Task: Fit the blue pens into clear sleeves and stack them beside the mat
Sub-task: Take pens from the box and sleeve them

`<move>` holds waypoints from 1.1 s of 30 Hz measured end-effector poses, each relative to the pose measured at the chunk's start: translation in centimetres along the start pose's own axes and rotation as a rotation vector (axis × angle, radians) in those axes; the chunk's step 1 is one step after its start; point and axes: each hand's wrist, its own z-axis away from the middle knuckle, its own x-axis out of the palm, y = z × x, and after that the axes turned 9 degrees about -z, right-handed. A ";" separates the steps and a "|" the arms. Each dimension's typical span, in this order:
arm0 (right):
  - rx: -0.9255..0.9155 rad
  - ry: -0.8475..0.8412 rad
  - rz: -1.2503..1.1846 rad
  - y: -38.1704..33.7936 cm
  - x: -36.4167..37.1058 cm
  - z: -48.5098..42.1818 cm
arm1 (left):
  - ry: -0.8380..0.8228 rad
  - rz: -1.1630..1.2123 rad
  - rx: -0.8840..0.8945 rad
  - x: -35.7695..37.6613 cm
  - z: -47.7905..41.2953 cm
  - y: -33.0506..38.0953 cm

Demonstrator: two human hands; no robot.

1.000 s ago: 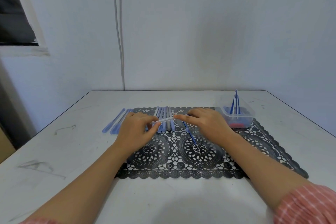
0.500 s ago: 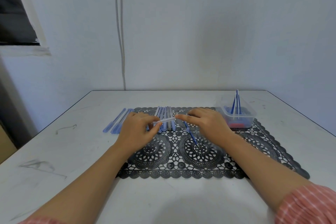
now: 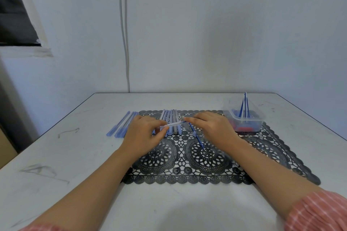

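Head view: left hand (image 3: 144, 135) pinches the left end of a clear sleeve (image 3: 173, 124), held just above the mat (image 3: 262, 148). Right hand (image 3: 210, 127) has fingertips at the sleeve's right end; can't tell if it's clamped on the sleeve, on a pen tip, or only touching. Thin blue pen (image 3: 198, 139) lies slanted on the mat, top end by the right fingertips.

Risks, imo:
- Pen tip misses the sleeve mouth, then skids off or buckles the sleeve.
- Sleeve looks slick, so a light pinch may let it rotate or pop out.
- Left hand sits close to the row of pens (image 3: 171, 119) behind it and the stack (image 3: 122, 125) on the bench (image 3: 75, 155) beside the mat. A jerk could scatter both.

Tub (image 3: 249, 123) w/ spare pens is well apart, no threat.
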 end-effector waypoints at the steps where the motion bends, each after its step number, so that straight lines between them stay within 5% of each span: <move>1: 0.019 0.022 -0.007 -0.1 0.1 0.0 | 0.004 0.001 0.003 0.0 0.0 0.0; 12: 0.356 0.155 0.139 -0.8 -0.5 -0.4 | 0.039 -0.019 0.009 -0.1 -0.1 0.0; 33: 0.330 0.183 0.096 -2.6 -0.3 -0.9 | 0.060 -0.028 0.026 0.1 -0.1 0.0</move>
